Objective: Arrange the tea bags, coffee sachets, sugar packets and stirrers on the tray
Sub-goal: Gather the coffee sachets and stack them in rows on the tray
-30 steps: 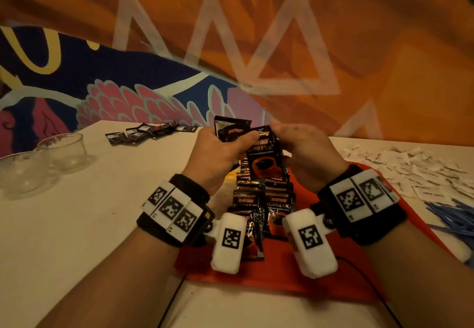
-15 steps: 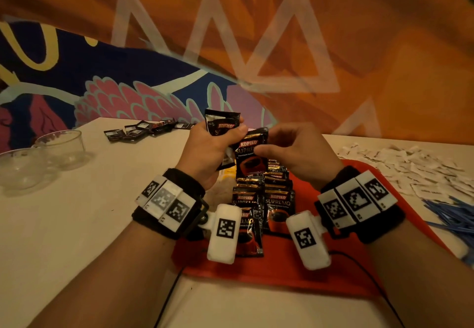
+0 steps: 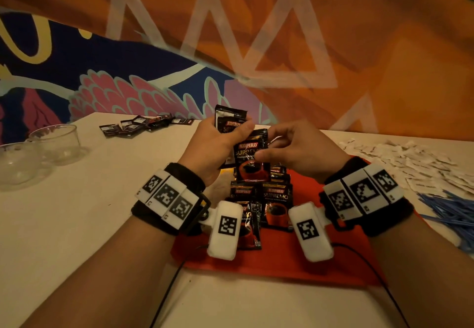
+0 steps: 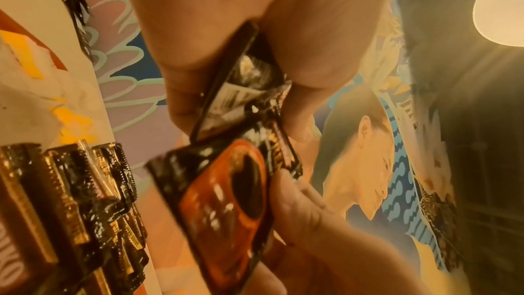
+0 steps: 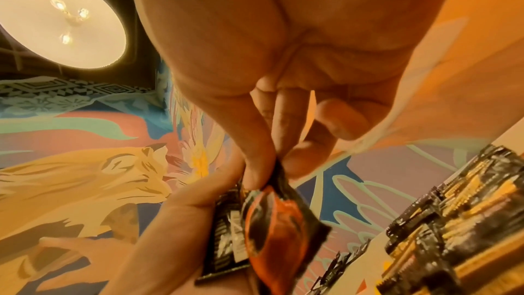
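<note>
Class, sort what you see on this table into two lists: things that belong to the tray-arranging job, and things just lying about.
Belongs to the job:
- red tray
- coffee sachets in rows on the tray
- sachet pinched by the right hand
- sachets held in the left hand
- loose sachets at the far edge
- white sugar packets
- blue stirrers

Lying about:
- two clear glass bowls

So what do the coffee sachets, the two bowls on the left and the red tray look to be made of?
Coffee sachets: glossy foil or plastic film, judging by the crinkled glints and serrated edges.
Bowls: clear glass or hard plastic, see-through with bright rims; which one is unclear.
Tray: matte red, no shine; possibly plastic or felt-like sheet.
</note>
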`<state>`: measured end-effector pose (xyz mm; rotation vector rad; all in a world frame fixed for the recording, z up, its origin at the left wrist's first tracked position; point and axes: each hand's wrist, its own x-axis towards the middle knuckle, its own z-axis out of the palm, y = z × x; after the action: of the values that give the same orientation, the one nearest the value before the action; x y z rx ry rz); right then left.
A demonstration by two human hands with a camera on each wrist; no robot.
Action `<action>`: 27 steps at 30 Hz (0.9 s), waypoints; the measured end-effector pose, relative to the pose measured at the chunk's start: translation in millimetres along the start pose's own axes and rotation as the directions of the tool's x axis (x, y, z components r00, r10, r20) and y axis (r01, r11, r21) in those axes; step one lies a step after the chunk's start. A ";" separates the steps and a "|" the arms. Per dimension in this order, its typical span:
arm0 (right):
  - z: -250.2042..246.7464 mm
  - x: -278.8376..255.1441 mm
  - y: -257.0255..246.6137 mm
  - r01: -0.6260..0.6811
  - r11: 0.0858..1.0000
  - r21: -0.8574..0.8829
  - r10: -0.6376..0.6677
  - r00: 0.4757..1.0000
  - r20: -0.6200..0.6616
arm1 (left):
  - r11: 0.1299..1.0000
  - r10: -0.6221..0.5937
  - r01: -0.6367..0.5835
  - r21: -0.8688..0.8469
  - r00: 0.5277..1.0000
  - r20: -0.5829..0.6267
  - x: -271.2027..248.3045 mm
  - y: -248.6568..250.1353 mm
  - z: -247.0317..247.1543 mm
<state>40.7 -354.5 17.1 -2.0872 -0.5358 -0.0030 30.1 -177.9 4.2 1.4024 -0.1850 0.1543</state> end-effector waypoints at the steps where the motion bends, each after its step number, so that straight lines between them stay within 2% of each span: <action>1: -1.9 -2.0 0.5 -0.015 1.000 0.006 0.015 1.000 0.009 | 1.000 -0.018 0.018 -0.011 1.000 0.002 0.1 0.9 0.3; 4: -8.1 -10.1 0.4 -0.081 0.996 0.039 0.079 0.996 0.049 | 0.993 -0.091 0.090 0.073 0.996 0.007 1.3 4.1 -3.5; 10: -16.8 -26.1 8.0 -0.254 0.963 -0.088 0.263 0.957 0.119 | 0.903 -0.256 0.238 0.358 0.967 0.001 2.2 20.2 -14.3; 12: -16.4 -32.5 11.1 -0.303 0.941 -0.153 0.325 0.935 0.142 | 0.807 -0.275 0.234 0.543 0.961 -0.006 -2.4 25.8 -14.0; 15: -12.9 -40.9 17.3 -0.366 0.912 -0.187 0.396 0.904 0.161 | 0.521 -0.252 0.131 0.844 0.968 0.006 -13.6 27.4 -12.1; 17: -8.4 -44.3 20.0 -0.384 0.904 -0.188 0.413 0.897 0.155 | 0.332 -0.235 0.063 0.941 0.972 0.018 -21.2 23.3 -10.8; 19: -3.6 -45.4 20.9 -0.383 0.899 -0.212 0.413 0.903 0.122 | 0.202 -0.237 0.028 0.979 0.971 0.021 -28.9 17.5 -9.6; 22: 1.3 -45.7 19.7 -0.387 0.881 -0.272 0.420 0.905 0.071 | 0.083 -0.265 -0.027 0.996 0.963 0.048 -38.0 10.8 -6.8; 27: 3.6 -51.8 11.6 -0.347 0.821 -0.453 0.396 0.918 0.013 | 0.017 -0.284 -0.110 0.994 0.952 0.111 -49.1 5.3 0.6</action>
<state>-2.6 -376.1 -5.1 -2.6271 -0.1839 0.2374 -19.0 -177.5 -1.4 2.9866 -0.2310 -0.0880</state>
